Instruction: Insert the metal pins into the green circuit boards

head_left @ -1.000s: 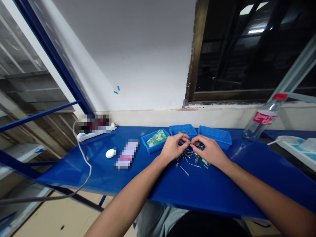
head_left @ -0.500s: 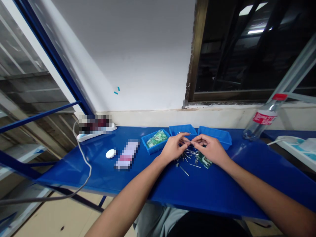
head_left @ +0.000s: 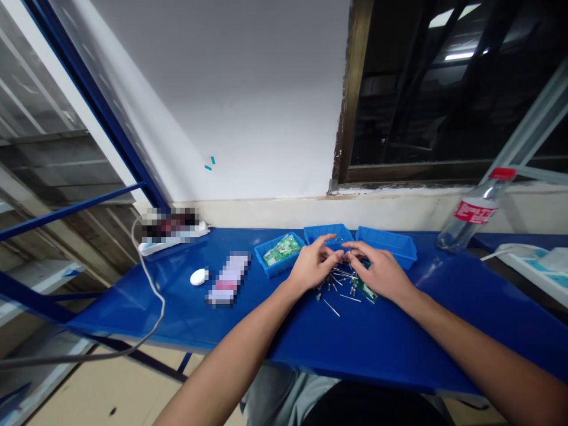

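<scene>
Both left hand [head_left: 313, 265] and right hand [head_left: 380, 269] by thin metal rods [head_left: 344, 274], blue desk [head_left: 319, 340]; fingers [head_left: 325, 239] bent, can't tell if gripping.

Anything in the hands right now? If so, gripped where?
Can't tell. Left hand and right hand are close together over the loose pins; something small may be pinched there, but neither it nor any grip point shows clearly.

The wall [head_left: 257, 118] is lit, the window [head_left: 412, 118] dark.
</scene>
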A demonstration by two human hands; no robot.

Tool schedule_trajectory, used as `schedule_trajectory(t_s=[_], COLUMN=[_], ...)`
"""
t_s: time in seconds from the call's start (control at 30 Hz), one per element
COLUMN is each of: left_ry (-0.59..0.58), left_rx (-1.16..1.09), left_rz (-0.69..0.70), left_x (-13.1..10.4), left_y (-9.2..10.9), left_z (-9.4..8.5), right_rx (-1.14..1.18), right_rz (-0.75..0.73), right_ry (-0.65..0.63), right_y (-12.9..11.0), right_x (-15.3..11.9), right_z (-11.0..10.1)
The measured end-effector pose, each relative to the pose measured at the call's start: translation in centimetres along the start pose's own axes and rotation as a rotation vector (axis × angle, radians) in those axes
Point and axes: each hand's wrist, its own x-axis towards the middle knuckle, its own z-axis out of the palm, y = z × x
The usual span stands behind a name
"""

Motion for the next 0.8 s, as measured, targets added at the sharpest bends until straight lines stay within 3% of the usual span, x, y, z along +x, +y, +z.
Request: schedule_trajectory(t_s=[0.17,0.43,0.8], left_ry=[-0.079,0.02,-0.027], left_rx=[-0.037,-0.012,0.136], left_rz=[-0.018,-0.028,0.05], left_x=[-0.1,0.2,0.2], left_y=[-0.2,-1.0,-0.5], left_z=[0.2,0.1,0.1], right_rx=[0.069,0.087,0.188], right_rz=[0.035,-0.117,-0.007], right_ry=[0.029,0.036,-0.028], right_y=[0.0,0.3,0.1], right_x=[-0.1,-0.1,0.4], right_z=[0.3,1.4,0.7])
